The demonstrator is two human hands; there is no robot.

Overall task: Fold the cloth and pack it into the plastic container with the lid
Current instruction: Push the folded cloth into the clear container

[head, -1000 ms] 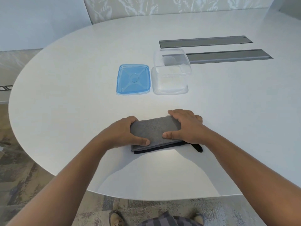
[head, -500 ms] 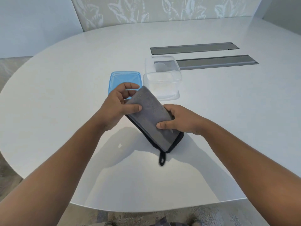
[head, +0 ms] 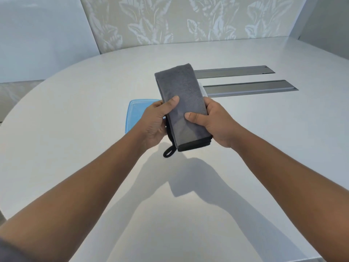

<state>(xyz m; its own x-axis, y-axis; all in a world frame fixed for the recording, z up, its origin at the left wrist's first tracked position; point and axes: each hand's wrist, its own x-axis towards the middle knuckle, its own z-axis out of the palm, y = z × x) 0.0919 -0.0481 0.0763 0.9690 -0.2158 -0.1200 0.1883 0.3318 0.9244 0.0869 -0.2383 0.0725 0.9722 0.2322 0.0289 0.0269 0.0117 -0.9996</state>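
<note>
Cloth (head: 182, 103) folded, long axis pointing away, loop end nearest; left hand (head: 154, 123), right hand (head: 217, 123) clamping it.

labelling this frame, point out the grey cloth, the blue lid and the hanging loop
grey cloth (head: 181, 95), head view, upper face of the fold
blue lid (head: 136, 112), head view, part showing left of the hands
hanging loop (head: 168, 152), head view, black loop below the cloth

Forearms: showing bare from elbow to wrist, no sleeves reaching them.
Left hand (head: 154, 122): wearing no ring, glove or watch.
Right hand (head: 217, 123): wearing no ring, glove or watch.
Nails: showing short, unpainted.
</note>
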